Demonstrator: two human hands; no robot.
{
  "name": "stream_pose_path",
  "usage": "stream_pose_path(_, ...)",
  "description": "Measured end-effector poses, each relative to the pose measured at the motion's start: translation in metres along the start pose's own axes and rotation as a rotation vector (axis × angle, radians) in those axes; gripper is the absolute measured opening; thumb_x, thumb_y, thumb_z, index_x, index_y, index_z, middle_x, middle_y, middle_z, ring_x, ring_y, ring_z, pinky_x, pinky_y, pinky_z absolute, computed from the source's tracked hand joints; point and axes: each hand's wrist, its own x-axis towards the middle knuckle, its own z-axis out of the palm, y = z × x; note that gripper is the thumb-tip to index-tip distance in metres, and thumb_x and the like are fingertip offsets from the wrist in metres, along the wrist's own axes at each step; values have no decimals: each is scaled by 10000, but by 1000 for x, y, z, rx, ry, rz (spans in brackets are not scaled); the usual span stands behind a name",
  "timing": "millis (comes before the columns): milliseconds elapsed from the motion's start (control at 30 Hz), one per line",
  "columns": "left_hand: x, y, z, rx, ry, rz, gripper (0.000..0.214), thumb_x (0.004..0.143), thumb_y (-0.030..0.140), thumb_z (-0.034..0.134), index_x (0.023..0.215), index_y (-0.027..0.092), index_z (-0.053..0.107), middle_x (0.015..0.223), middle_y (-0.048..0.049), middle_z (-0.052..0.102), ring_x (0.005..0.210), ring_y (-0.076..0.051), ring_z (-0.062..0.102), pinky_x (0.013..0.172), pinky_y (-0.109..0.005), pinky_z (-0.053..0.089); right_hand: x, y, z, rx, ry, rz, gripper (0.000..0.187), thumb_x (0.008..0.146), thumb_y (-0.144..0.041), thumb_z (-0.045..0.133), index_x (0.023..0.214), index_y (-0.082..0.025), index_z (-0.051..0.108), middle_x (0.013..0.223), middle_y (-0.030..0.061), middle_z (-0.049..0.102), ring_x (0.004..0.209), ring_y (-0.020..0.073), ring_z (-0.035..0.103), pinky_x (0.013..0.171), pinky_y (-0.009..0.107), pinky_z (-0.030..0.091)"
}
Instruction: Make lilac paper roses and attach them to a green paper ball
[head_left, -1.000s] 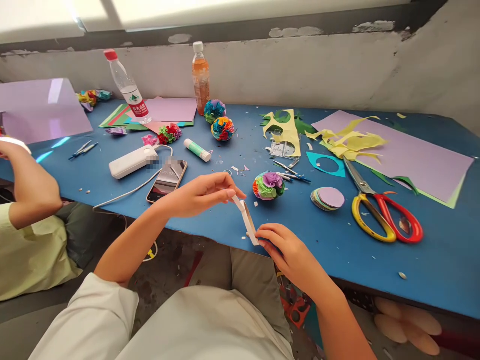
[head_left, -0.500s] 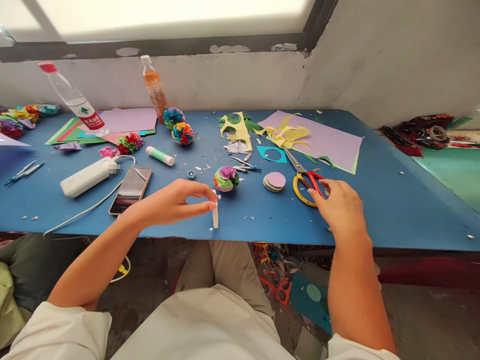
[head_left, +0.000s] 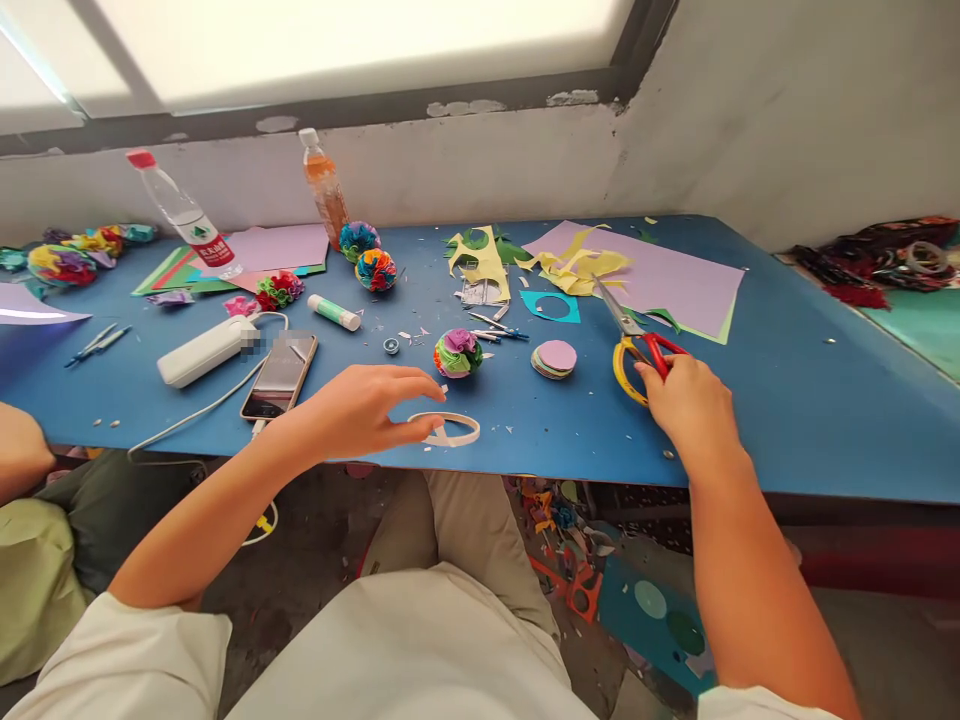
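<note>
My left hand [head_left: 367, 408] is over the front of the table, thumb and fingers apart, holding nothing. Just at its fingertips a narrow whitish ring [head_left: 469, 435], which looks like a nearly used-up roll of tape, lies flat. Further right, my right hand [head_left: 694, 400] has its fingers round the red handle of the scissors [head_left: 626, 330]; the yellow handle shows beside it. The blades point away toward yellow paper scraps [head_left: 581, 262]. Between my hands sit a ruffled paper ball [head_left: 458, 353] and a small stack of paper discs [head_left: 554, 359].
At left are a phone [head_left: 281, 378], a white power strip [head_left: 206, 350] and a glue stick [head_left: 334, 312]. Two bottles, one of water [head_left: 196, 230] and one orange [head_left: 327, 190], stand behind. Paper sheets [head_left: 675, 275] lie at the back right. Another person's arm [head_left: 21, 452] shows at far left.
The whitish ring, upright at my left fingertips before, now lies flat, and those fingers have opened away from it. My right hand stays on the scissors. The view has shifted slightly.
</note>
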Motion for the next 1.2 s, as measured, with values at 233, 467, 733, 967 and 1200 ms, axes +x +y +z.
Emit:
stream_pose_path(233,8,-2,-4,-13,134,-16,279,903,339,465,901,169,687,865,-36,732,760,-131,667,604,-198,462,-34,2,-27,136,-34,-33,456,875,-359,371,1209,-81,512,1144,255,583,982,304,573,739,377,417)
stream_pose_path(467,11,-8,-1,115,281,19,292,911,331,473,808,169,692,827,-17,731,663,-101,638,623,-202,475,-63,7,-37,144,-41,-366,475,818,-402,490,1218,-148,528,1107,174,607,994,275,582,813,360,431)
stream_pose_path(733,2,-11,21,304,317,152,268,935,288,457,818,181,673,871,-7,748,710,-90,681,542,-167,431,-75,-21,-20,-14,198,-808,371,878,-401,446,1116,-152,582,836,103,566,753,244,578,692,367,373)
stream_pose_path(967,-1,-16,39,346,444,195,239,915,288,510,751,178,645,810,17,740,648,-70,667,501,-171,404,-71,-47,-28,-110,353,-845,420,852,-434,531,1102,-98,563,844,127,566,760,237,551,700,370,354)
stream_pose_path(1200,-3,-16,41,304,455,176,233,918,272,510,748,172,636,781,22,733,643,-64,658,504,-172,399,-77,-52,-30,-90,350,-902,397,850,-410,557,1108,-108,557,863,134,574,791,249,563,742,383,339)
